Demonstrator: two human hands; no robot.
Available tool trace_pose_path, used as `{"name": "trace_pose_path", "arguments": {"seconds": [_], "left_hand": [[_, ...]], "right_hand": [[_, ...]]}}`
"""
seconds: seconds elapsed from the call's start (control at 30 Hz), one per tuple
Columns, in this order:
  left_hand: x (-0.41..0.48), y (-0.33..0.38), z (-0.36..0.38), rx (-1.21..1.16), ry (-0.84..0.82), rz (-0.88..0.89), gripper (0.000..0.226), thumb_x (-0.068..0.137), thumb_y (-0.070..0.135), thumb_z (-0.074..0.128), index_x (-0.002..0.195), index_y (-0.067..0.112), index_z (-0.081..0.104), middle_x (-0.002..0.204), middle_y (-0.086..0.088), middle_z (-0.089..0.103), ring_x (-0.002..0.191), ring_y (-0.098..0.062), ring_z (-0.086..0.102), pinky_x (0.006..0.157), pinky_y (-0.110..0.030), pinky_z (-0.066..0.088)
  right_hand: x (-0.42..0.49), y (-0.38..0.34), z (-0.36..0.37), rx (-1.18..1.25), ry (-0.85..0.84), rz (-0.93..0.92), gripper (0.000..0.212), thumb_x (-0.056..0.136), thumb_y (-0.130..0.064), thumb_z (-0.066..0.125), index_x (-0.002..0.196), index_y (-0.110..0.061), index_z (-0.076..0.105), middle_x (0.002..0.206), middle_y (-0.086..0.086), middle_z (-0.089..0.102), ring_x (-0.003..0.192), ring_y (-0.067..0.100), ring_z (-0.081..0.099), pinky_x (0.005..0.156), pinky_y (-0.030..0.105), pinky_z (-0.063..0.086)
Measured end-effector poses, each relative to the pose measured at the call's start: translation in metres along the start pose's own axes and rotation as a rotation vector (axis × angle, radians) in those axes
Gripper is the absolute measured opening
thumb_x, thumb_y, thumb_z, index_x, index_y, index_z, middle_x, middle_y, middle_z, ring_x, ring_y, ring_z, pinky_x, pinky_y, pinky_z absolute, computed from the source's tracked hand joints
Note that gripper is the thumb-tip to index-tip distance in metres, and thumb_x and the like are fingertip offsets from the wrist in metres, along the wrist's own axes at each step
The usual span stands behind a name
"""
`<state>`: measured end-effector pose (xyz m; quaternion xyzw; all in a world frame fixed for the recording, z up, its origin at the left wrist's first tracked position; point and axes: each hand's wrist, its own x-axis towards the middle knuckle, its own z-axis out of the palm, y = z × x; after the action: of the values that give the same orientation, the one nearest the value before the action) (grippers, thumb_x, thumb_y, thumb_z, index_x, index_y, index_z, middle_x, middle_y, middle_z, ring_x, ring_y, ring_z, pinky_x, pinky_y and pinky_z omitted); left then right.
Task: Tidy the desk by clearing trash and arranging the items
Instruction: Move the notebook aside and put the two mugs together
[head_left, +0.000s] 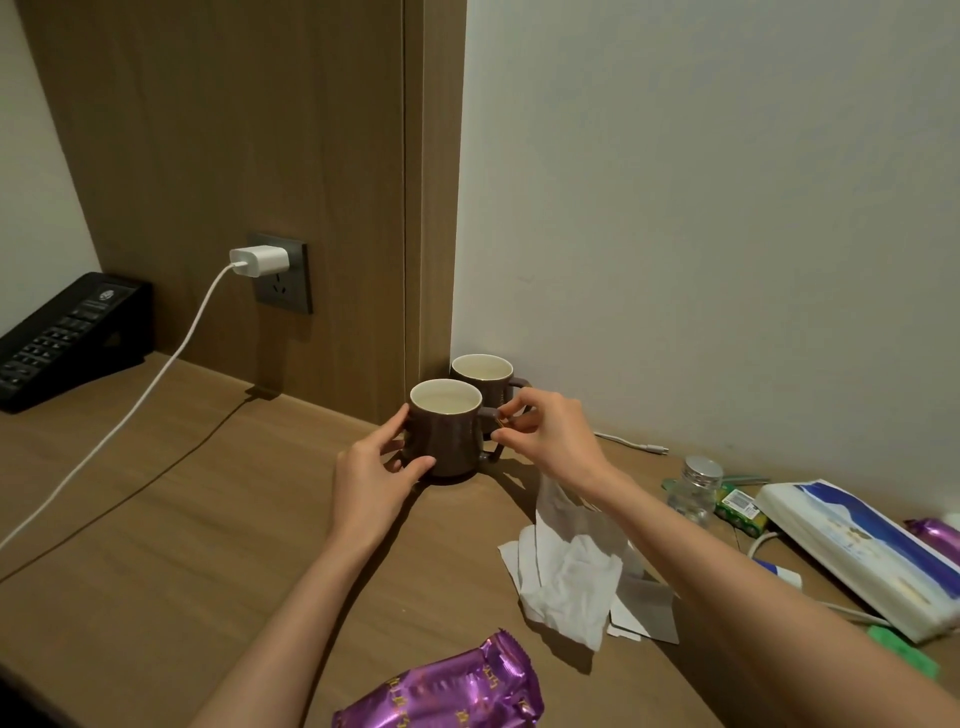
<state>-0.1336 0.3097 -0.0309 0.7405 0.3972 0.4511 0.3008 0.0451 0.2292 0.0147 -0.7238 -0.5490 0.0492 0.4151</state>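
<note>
Two brown mugs with pale insides stand in the desk's back corner by the wall. The near mug (445, 431) is held from both sides: my left hand (376, 470) cups its left wall and my right hand (540, 431) pinches its handle. The far mug (482, 378) stands just behind it, against the wall. Crumpled white tissue paper (569, 582) lies on the wooden desk (208, 519) under my right forearm. A purple snack wrapper (447, 691) lies at the near edge.
A black phone (62, 338) sits at the back left. A white charger (260, 261) is plugged into the wall socket, its cable (130, 410) trailing across the desk. At right lie a small clear jar (693, 491), green packets (737, 512), a tissue pack (862, 551) and another purple wrapper (937, 538).
</note>
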Motion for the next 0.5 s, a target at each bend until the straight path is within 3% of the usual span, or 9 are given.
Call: {"name": "trace_pose_path", "arguments": {"seconds": [0.3,0.4,0.5], "left_hand": [[0.0,-0.002,-0.002,0.022,-0.041,0.007,0.071,0.078,0.019,0.075,0.14,0.024,0.042,0.13,-0.005,0.059,0.121,-0.019,0.055,0.093,-0.033,0.049],[-0.004,0.002,-0.008,-0.006,-0.077,-0.015,0.074,0.08,0.022,0.073,0.144,0.025,0.036,0.137,-0.005,0.053,0.124,-0.021,0.052,0.094,-0.037,0.049],[-0.007,0.01,-0.019,-0.051,-0.029,-0.015,0.068,0.082,0.026,0.07,0.142,0.026,0.038,0.14,-0.002,0.049,0.121,-0.018,0.051,0.092,-0.035,0.048]], "right_hand": [[-0.002,0.0,0.0,-0.033,-0.003,-0.002,0.023,0.081,-0.019,0.076,0.1,-0.012,0.067,0.091,0.007,0.075,0.078,0.011,0.068,0.072,0.021,0.053],[-0.008,-0.007,-0.012,-0.055,-0.013,-0.004,0.036,0.083,-0.027,0.074,0.116,-0.014,0.067,0.107,0.004,0.072,0.093,0.012,0.066,0.084,0.026,0.053],[-0.02,-0.015,-0.038,-0.058,0.013,-0.005,0.038,0.087,-0.032,0.068,0.121,-0.017,0.064,0.119,0.0,0.067,0.098,0.015,0.065,0.085,0.03,0.054]]}}
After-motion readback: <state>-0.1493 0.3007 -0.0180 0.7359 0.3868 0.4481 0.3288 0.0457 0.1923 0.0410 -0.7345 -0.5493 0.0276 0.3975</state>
